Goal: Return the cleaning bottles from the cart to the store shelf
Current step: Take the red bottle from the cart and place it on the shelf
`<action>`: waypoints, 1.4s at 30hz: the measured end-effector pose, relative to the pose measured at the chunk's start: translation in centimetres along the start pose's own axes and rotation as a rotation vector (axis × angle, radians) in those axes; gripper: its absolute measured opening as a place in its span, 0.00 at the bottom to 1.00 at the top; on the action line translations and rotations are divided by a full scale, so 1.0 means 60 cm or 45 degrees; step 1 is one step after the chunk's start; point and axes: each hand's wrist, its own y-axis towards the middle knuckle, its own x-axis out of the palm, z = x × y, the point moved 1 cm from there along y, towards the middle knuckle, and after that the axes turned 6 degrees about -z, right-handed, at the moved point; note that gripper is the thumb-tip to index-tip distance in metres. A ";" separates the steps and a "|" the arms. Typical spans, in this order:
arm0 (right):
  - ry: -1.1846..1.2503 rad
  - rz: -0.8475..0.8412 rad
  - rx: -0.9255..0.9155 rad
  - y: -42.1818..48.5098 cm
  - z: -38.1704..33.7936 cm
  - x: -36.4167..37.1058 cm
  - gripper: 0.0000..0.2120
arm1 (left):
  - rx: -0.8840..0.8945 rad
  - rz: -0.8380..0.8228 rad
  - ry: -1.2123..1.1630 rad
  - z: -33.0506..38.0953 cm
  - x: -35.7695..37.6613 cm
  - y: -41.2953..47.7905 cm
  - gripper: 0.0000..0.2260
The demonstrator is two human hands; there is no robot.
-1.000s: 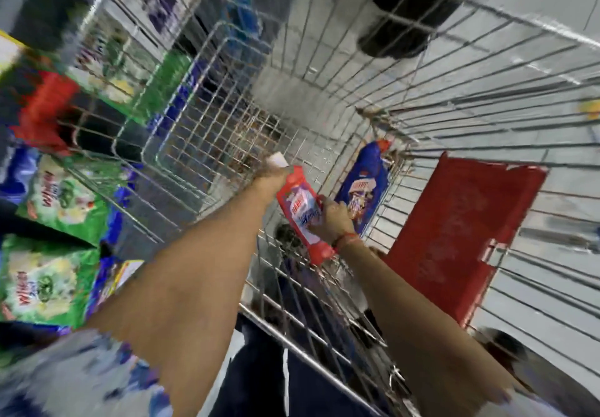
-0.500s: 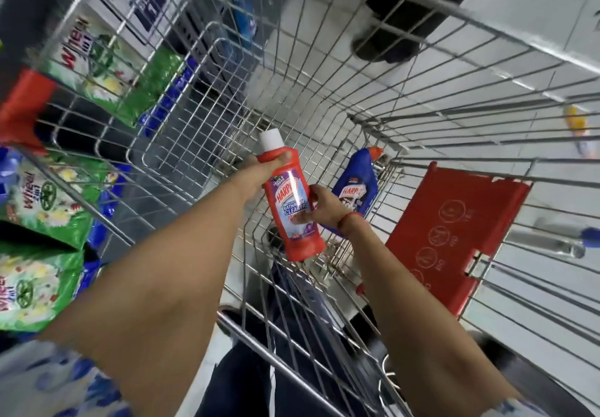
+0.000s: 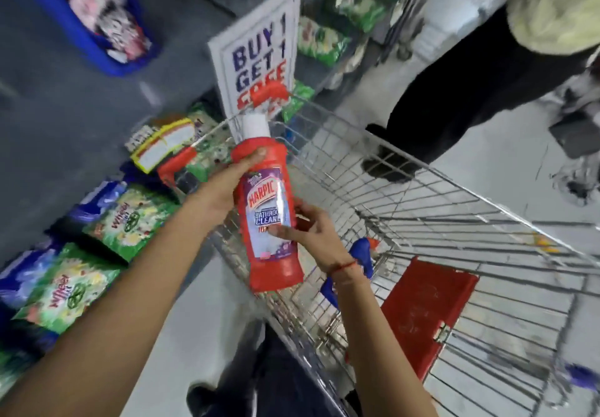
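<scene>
The left hand (image 3: 220, 186) is clamped around the upper body of a red Harpic bathroom cleaner bottle (image 3: 269, 212), thumb across the shoulder just below the white cap (image 3: 256, 124). The right hand (image 3: 311, 225) closes on the same bottle lower down, fingertips pressed on the label and palm behind its right side. So both hands hold it, the left high, the right at mid-height.

The bottle is lifted clear of the wire cart (image 3: 422, 215), above the cart's near-left corner. Its long axis runs nearly upright, cap tilted slightly away and to the left, base toward the person.

The shelving lies to the left of the hands: green Wheel detergent packs (image 3: 130, 218) line the lower shelf (image 3: 48, 108) beside the cart's left edge, and a "Buy 1 Get 1" sign (image 3: 259, 50) stands beyond the cap. The left hand is the nearer one to that shelf, so it probably carries the bottle across while the right lets go.

A blue bottle (image 3: 360, 254) lies in the cart basket, next to a red flap (image 3: 425, 312), not yet returned.
</scene>
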 end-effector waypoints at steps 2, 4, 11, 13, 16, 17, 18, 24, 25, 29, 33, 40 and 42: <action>0.003 -0.054 -0.088 -0.010 -0.037 0.041 0.17 | 0.153 0.045 -0.106 0.032 -0.029 -0.055 0.05; -0.017 -0.119 -0.165 -0.021 -0.074 0.087 0.17 | 0.312 0.142 -0.178 0.060 -0.055 -0.113 0.05; -0.203 -0.451 -0.305 -0.062 -0.146 0.281 0.17 | 0.610 0.361 -0.251 0.126 -0.175 -0.343 0.07; -0.361 -0.579 -0.259 -0.070 -0.138 0.344 0.19 | 0.719 0.437 -0.291 0.133 -0.217 -0.410 0.06; -0.555 -0.755 -0.260 -0.082 -0.121 0.452 0.22 | 0.856 0.600 -0.264 0.126 -0.289 -0.512 0.09; -0.609 -0.805 -0.279 -0.087 -0.116 0.490 0.21 | 0.881 0.665 -0.249 0.119 -0.314 -0.546 0.09; -0.663 -0.852 -0.291 -0.091 -0.112 0.528 0.20 | 0.898 0.729 -0.233 0.111 -0.338 -0.580 0.09; -0.810 -1.123 -0.400 -0.127 -0.088 0.756 0.20 | 1.152 0.952 -0.164 0.057 -0.474 -0.771 0.06; -0.831 -1.147 -0.446 -0.132 -0.086 0.793 0.22 | 1.193 0.974 -0.156 0.050 -0.494 -0.798 0.04; -0.972 -1.183 -0.598 -0.138 -0.084 0.920 0.25 | 1.303 1.077 -0.121 0.032 -0.569 -0.867 0.04; -1.048 -1.095 -0.678 -0.127 -0.068 1.007 0.25 | 1.313 1.133 -0.079 0.024 -0.639 -0.899 0.08; -1.014 -0.914 -0.582 -0.100 -0.029 1.068 0.27 | 1.183 1.075 0.044 0.020 -0.702 -0.897 0.19; -1.033 -0.910 -0.542 -0.093 -0.015 1.069 0.28 | 1.155 1.071 0.047 0.010 -0.709 -0.890 0.22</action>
